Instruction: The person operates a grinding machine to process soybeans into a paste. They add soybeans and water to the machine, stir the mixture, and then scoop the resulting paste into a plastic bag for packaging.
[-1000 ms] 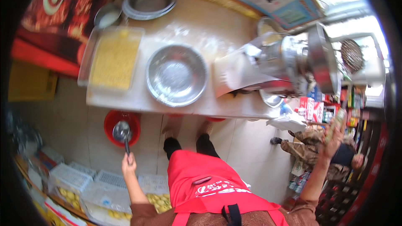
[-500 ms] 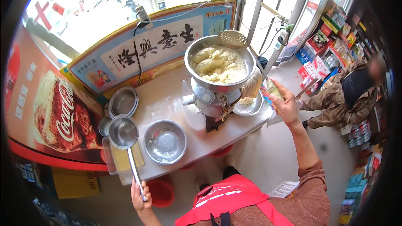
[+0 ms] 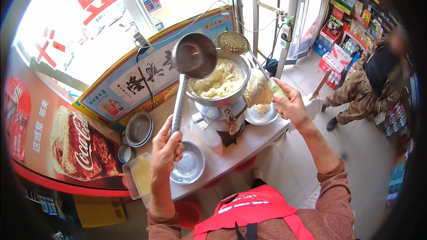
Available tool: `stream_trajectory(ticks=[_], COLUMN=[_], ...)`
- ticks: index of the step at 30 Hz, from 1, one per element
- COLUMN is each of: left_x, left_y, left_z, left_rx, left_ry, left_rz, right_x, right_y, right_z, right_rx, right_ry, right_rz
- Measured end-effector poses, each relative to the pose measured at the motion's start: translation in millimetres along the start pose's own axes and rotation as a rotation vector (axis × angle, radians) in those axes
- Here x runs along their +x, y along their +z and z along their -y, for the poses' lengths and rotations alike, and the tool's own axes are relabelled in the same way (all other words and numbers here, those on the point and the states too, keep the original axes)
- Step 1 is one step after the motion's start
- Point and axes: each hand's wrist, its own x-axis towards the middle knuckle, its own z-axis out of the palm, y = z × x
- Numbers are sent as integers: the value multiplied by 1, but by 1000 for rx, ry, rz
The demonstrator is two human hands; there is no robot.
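Note:
My left hand [image 3: 165, 151] is closed around the long metal handle of a deep ladle [image 3: 195, 55]. The ladle is raised over the left part of a wide metal hopper [image 3: 242, 92] and hides some of it. Inside the hopper lies a pale yellow, lumpy wet mass [image 3: 224, 78]. My right hand [image 3: 292, 106] grips the wrapped handle of a perforated skimmer [image 3: 233, 43], whose round head hangs above the hopper's far rim. Under the hopper sits a grinding machine [image 3: 218, 118] with a pale cloth bag [image 3: 257, 88] at its right side.
On the table [image 3: 218, 160] stand a metal basin [image 3: 195, 169], nested metal bowls [image 3: 138, 129], a small cup [image 3: 126, 154], a plastic tub [image 3: 138, 175] and a bowl of crumbly stuff [image 3: 267, 118]. A red bucket [image 3: 187, 215] is below. Another person [image 3: 367, 80] stands at the right.
My left hand has lifted the ladle from the table's left side up and right to the hopper. The skimmer stays in my right hand above the hopper. The whole view has shifted.

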Motion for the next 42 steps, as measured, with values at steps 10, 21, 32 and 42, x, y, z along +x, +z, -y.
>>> stream_trajectory(ticks=[10,21,32,42], left_x=[73,51,26,20], left_y=[24,-9,-3,1], left_z=[14,-4,-11,-11], left_rx=[417,890,443,409], left_ry=[221,343,241,215], left_rz=[-71,-238,-148,-121], right_x=[-4,70,52,10], right_y=[-12,30,18,-19], right_z=[9,4,44,138], right_rx=[-121,-1086,-1492,-1348], right_ry=[-32,-278,-566,-511], right_rz=[10,85,445,357])
